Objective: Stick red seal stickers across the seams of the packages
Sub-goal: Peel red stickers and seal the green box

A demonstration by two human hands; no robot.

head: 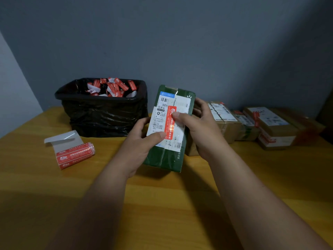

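A green package (166, 157) with a white shipping label is held tilted above the wooden table (54, 186). A red seal sticker (170, 123) lies lengthwise down the label. My left hand (142, 141) grips the package's left side, its thumb pressing near the sticker's lower end. My right hand (200, 129) holds the right side, thumb pressing the sticker's upper part. A roll of red seal stickers (75, 155) lies on the table at the left, with a strip of bare backing paper curling from it.
A black-lined bin (102, 112) holding several crumpled red and white sticker scraps stands behind the roll. Several brown cardboard packages (275, 127), some bearing red stickers, sit along the wall at the right. A grey wall closes the back.
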